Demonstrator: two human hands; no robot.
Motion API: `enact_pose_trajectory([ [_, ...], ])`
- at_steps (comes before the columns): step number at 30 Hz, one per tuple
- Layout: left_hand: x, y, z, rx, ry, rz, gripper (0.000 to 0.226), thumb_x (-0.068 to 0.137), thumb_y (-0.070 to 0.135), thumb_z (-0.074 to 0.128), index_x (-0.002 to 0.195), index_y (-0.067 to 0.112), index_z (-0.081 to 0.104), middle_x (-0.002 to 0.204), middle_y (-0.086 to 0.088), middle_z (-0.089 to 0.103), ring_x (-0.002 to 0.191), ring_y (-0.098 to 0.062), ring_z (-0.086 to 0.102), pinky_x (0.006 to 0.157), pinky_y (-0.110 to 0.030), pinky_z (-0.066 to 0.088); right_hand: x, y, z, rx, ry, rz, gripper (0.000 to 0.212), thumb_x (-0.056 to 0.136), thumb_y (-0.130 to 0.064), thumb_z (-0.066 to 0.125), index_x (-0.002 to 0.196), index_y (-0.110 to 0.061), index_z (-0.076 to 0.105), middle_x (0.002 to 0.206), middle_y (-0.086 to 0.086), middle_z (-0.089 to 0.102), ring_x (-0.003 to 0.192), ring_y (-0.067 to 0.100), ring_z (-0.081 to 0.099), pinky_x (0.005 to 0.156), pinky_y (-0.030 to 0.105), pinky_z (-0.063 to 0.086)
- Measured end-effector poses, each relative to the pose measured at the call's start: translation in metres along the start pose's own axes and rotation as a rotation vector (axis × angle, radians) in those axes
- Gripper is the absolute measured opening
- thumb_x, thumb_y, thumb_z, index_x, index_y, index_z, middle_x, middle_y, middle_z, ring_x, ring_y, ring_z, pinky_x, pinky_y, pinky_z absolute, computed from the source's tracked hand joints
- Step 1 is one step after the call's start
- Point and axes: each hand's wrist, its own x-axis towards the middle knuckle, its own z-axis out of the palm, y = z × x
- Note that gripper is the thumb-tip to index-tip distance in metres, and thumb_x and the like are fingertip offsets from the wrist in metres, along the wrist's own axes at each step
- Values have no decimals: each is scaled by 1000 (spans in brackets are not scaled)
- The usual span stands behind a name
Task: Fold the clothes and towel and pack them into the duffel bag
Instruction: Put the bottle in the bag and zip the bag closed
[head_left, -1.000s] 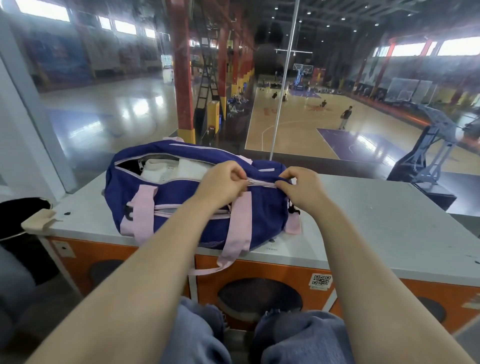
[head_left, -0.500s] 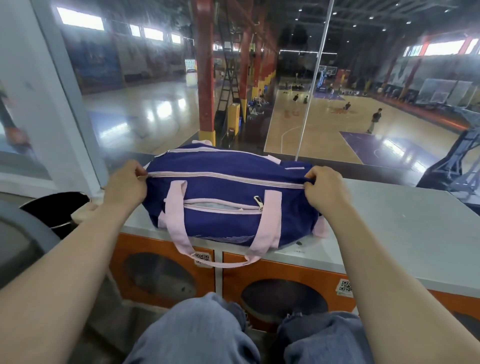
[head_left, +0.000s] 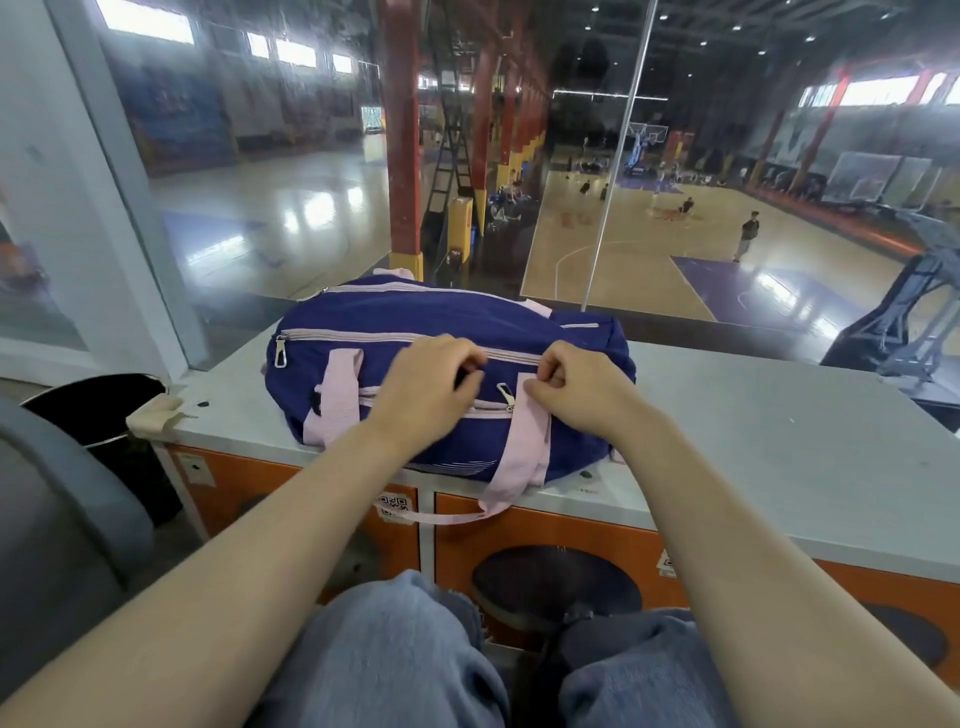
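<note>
At about nine o'clock from where I'm watching, a dark bin (head_left: 78, 415) stands on the floor beside the left end of the grey counter (head_left: 753, 441), and a scrap of tan tape (head_left: 156, 415) sits on that corner. The duffel bag (head_left: 415, 312), navy with pink straps, lies on the counter at roughly twelve o'clock, its near side overhanging the front edge so that one pink handle (head_left: 441, 517) droops down over the orange cabinet front (head_left: 545, 530). The main zipper (head_left: 363, 336) along the top looks drawn across, with its metal pull (head_left: 280, 352) hanging at the left end, and no clothes or towel show anywhere outside the bag, so I judge the folding and packing done. My left hand (head_left: 423, 389) rests on the front of the bag at eleven o'clock, fingers curled down onto the fabric; I cannot tell whether it actually pinches anything. My right hand (head_left: 574, 392), just beside it at one o'clock, has its fingers curled in against the thumb on the pink strap (head_left: 530, 441) near the front pocket zipper pull (head_left: 503, 392), apparently pinching the strap or fabric there. What seems left is small: closing or checking that front pocket, perhaps tidying the handles. Beyond the glass, a basketball court (head_left: 623, 260) stretches away.
</note>
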Motion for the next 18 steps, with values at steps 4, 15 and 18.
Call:
enact_pose_trajectory([
  [4, -4, 27, 28, -81, -130, 12, 25, 95, 32, 57, 117, 24, 64, 112, 4, 66, 98, -8, 58, 89, -30, 51, -2, 8, 9, 48, -48, 15, 23, 90, -42, 60, 95, -20, 53, 79, -3, 62, 75, 17, 59, 74, 35, 52],
  [15, -7, 27, 39, 43, -137, -167, 27, 88, 37, 68, 110, 22, 62, 111, 0, 60, 92, -13, 60, 78, -25, 49, -10, 13, 24, -74, -126, 3, 59, 75, -44, 77, 116, -25, 39, 109, -2, 57, 94, 17, 57, 83, 32, 53],
  [18, -11, 24, 34, 75, -155, -87, 18, 90, 34, 65, 102, 21, 64, 105, 2, 55, 83, -9, 55, 74, -21, 45, -12, 12, 27, -119, -87, -7, 54, 80, -39, 74, 118, -24, 39, 108, -2, 59, 92, 17, 59, 83, 33, 55],
])
